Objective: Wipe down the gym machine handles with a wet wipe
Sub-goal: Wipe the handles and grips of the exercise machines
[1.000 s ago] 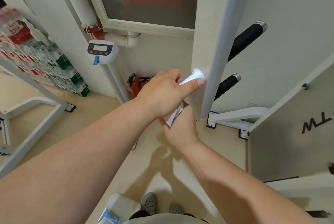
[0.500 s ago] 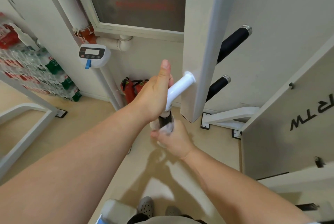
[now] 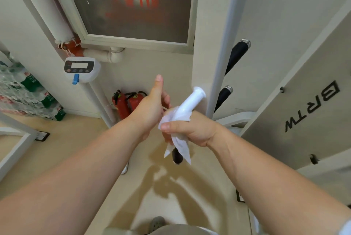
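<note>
The right hand point(image 3: 191, 130) curls round the wet wipe point(image 3: 180, 143), clamping it about the handle point(image 3: 191, 100) just above its black tip point(image 3: 176, 157); half a second ago it sat on that tip; the left hand point(image 3: 150, 109) has left the white tube, thumb up, its grip hidden; likely a return stroke; the two black handles point(image 3: 236, 56) beyond are probably still to do.

White wet wipe point(image 3: 180, 145), white-and-black handle point(image 3: 190, 103), red fire extinguishers point(image 3: 121, 104), beige floor point(image 3: 76, 136).
</note>
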